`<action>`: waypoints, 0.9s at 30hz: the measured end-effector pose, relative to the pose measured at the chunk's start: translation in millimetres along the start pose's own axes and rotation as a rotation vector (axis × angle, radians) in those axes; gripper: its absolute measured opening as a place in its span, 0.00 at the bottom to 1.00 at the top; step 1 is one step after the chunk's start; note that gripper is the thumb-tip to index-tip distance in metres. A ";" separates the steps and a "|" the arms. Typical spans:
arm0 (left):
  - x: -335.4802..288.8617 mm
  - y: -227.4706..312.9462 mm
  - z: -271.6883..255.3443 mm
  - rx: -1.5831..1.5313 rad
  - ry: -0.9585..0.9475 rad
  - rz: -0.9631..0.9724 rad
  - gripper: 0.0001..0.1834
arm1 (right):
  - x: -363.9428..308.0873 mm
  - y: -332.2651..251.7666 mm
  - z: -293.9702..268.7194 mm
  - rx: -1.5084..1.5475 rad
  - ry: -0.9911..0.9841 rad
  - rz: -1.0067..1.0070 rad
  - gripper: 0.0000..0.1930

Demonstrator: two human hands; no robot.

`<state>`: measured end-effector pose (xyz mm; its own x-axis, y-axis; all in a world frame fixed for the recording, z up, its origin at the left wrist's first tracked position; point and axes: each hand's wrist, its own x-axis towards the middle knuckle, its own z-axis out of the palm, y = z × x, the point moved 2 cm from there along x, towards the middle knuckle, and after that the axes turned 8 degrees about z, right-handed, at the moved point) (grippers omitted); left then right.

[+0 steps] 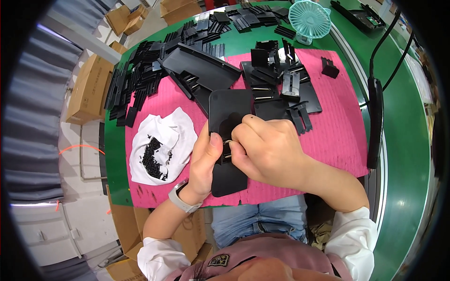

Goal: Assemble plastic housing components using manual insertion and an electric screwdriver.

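My left hand is closed around the left edge of a long black plastic panel with rounded corners, its thumb on the near face. The panel is held upright lengthwise above the pink sheet. At the panel's middle, my right hand is closed in a pinch at a thin, shiny metal rod. The fingers hide most of the rod and the part around it. Left of my left hand lies a white cloth bearing a heap of small black pieces.
A pink sheet covers the green table. Black plastic parts pile up along its far left, with a black tray and brackets nearer. A teal fan stands behind. A black cabled tool hangs at right.
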<state>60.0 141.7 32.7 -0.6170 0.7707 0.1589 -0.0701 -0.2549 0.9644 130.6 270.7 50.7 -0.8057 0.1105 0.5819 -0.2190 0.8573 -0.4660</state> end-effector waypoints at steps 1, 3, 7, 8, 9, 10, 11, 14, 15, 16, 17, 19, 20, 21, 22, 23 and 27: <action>-0.4 -0.3 0.4 0.002 -0.003 -0.002 0.27 | 0.1 -0.6 -0.2 0.001 0.002 0.003 0.09; -0.7 -0.7 0.5 0.017 0.039 0.000 0.27 | 0.7 -1.0 -0.3 0.033 -0.002 0.021 0.08; -1.9 -6.8 -3.6 -0.095 0.060 -0.052 0.21 | 0.6 1.9 0.9 0.043 0.021 0.018 0.07; -3.2 -8.2 -4.4 -0.224 0.056 -0.060 0.21 | 0.7 2.1 0.3 0.076 0.031 0.008 0.07; -3.9 -9.4 -5.5 -0.354 0.051 -0.068 0.22 | 0.9 2.4 -0.4 0.109 0.040 -0.002 0.08; -4.5 -10.5 -7.4 -0.349 0.053 -0.067 0.22 | 1.2 2.3 -1.2 0.113 0.042 -0.004 0.08; -4.7 -10.9 -9.1 -0.341 0.022 -0.043 0.22 | 1.6 2.2 -2.4 0.115 0.053 -0.007 0.08; -5.1 -10.3 -10.7 -0.317 0.012 -0.044 0.23 | 1.4 2.9 -1.9 0.102 0.063 -0.030 0.08; -5.3 -10.4 -11.0 -0.302 0.031 -0.069 0.23 | 0.9 2.9 -1.7 0.085 0.062 -0.050 0.08; -5.9 -9.4 -10.9 -0.299 0.034 -0.069 0.23 | 1.1 3.3 -1.9 0.089 0.063 -0.051 0.08; -6.9 -8.0 -9.8 -0.307 0.031 -0.077 0.24 | 1.4 3.0 -2.7 0.092 0.046 -0.070 0.08; -6.9 -5.9 -7.6 -0.316 0.027 -0.087 0.24 | 2.3 2.5 -3.4 0.096 0.030 -0.087 0.08; -6.1 -5.4 -6.5 -0.312 0.032 -0.095 0.23 | 2.5 2.1 -3.8 0.104 0.034 -0.113 0.08; -5.6 -4.9 -5.5 -0.308 0.037 -0.104 0.23 | 2.6 1.8 -4.0 0.113 0.037 -0.138 0.09; -4.8 -4.0 -4.3 -0.308 0.037 -0.107 0.23 | 2.8 3.1 -4.1 0.113 0.037 -0.135 0.09; -4.1 -3.1 -3.3 -0.282 0.043 -0.110 0.23 | 2.7 4.0 -3.8 0.096 0.014 -0.165 0.09; -3.4 -0.7 -2.6 -0.211 0.025 -0.092 0.24 | 2.1 3.2 -2.9 0.062 -0.024 -0.178 0.10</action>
<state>60.1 137.7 30.9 -0.6197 0.7822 0.0640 -0.2881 -0.3026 0.9085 129.8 275.1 52.4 -0.7643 -0.0528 0.6427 -0.3920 0.8295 -0.3979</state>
